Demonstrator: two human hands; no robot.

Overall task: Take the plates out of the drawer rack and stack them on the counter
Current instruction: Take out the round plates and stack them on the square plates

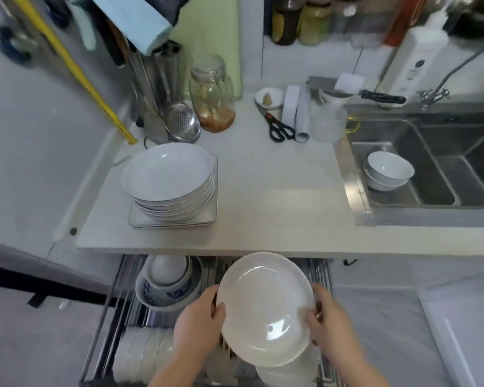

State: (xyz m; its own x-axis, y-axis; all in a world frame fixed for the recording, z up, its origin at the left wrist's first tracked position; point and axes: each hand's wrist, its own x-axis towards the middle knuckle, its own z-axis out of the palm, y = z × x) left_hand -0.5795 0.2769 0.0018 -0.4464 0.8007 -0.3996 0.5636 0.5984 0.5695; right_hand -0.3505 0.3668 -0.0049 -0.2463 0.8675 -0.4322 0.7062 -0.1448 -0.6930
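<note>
A white round plate (266,305) is held flat above the open drawer rack (118,311), just below the counter's front edge. My left hand (199,325) grips its left rim and my right hand (329,317) grips its right rim. On the white counter (277,191), a stack of several white plates (168,177) rests on square plates at the left. More white dishes stand on edge in the rack's lower left (140,356), and blue-patterned bowls (165,286) sit nested at its back left.
At the counter's back stand a glass jar (211,93), a utensil holder with a strainer ladle (179,124), scissors (280,127), a small dish (268,97) and a plastic jug (329,121). Right is a steel sink (430,163) holding two white bowls (387,170).
</note>
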